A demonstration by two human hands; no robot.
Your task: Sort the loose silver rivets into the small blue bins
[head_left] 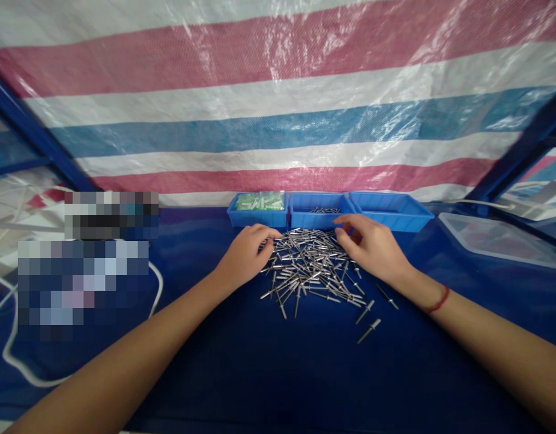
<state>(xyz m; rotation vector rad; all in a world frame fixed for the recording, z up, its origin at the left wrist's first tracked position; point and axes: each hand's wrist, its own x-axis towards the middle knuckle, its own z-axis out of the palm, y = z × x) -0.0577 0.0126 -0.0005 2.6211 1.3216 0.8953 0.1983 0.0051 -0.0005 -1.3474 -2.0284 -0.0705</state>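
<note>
A loose pile of silver pop rivets (312, 265) lies on the dark blue tabletop. At the pile's left edge is my left hand (248, 253), its thumb and forefinger curled close together around what looks like a thin rivet; the fingertips partly hide it. Over on the right side, my right hand (372, 244) is held beside the pile with thumb and forefinger apart and nothing visible between them. Behind the pile, a blue bin (300, 222) in the middle of a row contains some rivets.
The left bin (242, 220) holds green-and-white pieces; the right bin (391, 220) adjoins the row. A translucent plastic lid or tray (499, 241) lies at the right. White cable (158, 283) loops at the left near blurred items. A striped sheet (278, 114) hangs behind.
</note>
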